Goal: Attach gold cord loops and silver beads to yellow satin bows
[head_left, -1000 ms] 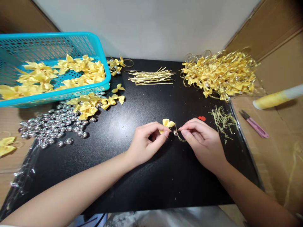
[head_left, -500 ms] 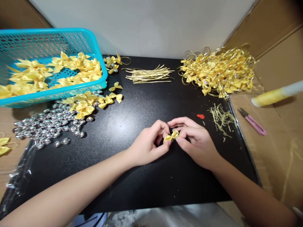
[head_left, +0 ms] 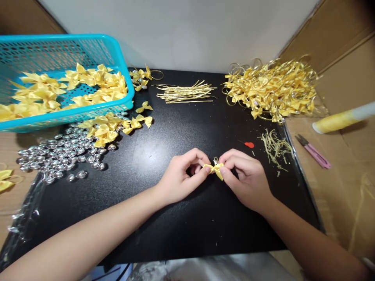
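Note:
A small yellow ribbon bow (head_left: 215, 168) is pinched between both my hands over the black mat (head_left: 164, 210). My left hand (head_left: 183, 177) grips its left end with thumb and fingers closed. My right hand (head_left: 247, 177) pinches its right end, fingers curled. A thin gold cord and a small silver bead seem to sit at the bow's middle, mostly hidden by my fingertips.
A turquoise basket (head_left: 58, 54) of yellow bows stands at the back left, with loose bows (head_left: 108, 128) and silver beads (head_left: 61, 156) beside it. Cut gold cords (head_left: 186, 93) lie at the back, finished bows (head_left: 272, 91) at the back right. Pink snips (head_left: 313, 152) and cord trimmings (head_left: 274, 146) lie right.
My hands came together from holding bow and cord apart. The bow has dropped lower and now lies flat between both pinches.

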The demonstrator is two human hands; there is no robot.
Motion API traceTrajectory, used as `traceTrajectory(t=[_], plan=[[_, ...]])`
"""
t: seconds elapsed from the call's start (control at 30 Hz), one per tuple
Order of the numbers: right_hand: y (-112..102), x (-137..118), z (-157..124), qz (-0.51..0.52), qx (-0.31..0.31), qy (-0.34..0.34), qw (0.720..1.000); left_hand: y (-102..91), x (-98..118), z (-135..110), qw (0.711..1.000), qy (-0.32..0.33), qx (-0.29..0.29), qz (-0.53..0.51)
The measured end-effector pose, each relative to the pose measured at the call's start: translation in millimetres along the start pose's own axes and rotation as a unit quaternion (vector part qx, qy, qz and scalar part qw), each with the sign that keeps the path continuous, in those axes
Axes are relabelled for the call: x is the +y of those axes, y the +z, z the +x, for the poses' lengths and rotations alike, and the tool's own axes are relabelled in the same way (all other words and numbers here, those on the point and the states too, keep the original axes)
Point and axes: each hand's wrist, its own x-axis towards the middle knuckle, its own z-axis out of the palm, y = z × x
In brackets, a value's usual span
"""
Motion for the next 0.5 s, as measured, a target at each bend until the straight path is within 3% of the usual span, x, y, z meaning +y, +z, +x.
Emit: traceTrajectory(t=[0.23,0.5], plan=[[4.5,1.9,-0.9,0.012,0.033,0.033,0.999,1.2,-1.3,-0.9,0.997,-0.040,0.044,-0.053],[5.8,2.4,-2.6,-0.002,0.049,0.015,0.999,2.1,-0.2,1.4,0.994,-0.061,0.060,-0.064]])
